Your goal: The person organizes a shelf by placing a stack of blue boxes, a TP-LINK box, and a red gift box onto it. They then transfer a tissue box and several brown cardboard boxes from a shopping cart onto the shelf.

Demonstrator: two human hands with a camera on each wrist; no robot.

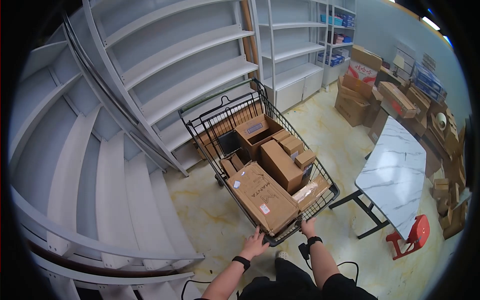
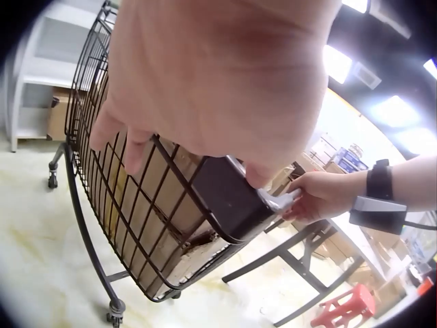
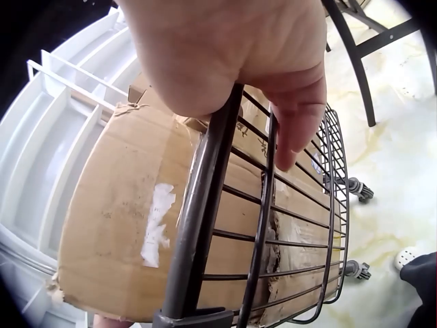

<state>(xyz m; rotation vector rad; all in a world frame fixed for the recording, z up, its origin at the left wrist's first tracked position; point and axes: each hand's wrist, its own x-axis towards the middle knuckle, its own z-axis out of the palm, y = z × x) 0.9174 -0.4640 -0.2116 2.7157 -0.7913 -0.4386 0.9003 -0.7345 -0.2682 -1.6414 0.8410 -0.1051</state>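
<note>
A black wire shopping cart (image 1: 327, 181) stands in front of me, loaded with cardboard boxes. My left hand (image 1: 254, 245) holds its near left corner; in the left wrist view the fingers (image 2: 135, 152) hang over the wire side and the thumb lies at the dark corner piece (image 2: 229, 195). On the near rim to the right, my right hand (image 1: 309, 228) grips the bar, fingers (image 3: 299, 130) bent down over the wires. A large flat box marked MANTA (image 1: 260, 192) lies on top at the near left. Behind it are an open box (image 1: 257, 131) and a tall brown box (image 1: 281, 165).
White shelving (image 1: 185, 55) runs along the left and back. To the right stand a marble-patterned table (image 1: 392, 167) and a red stool (image 1: 417, 235). Piled cardboard boxes (image 1: 352, 102) line the far right wall. Cables trail from the wrist cameras.
</note>
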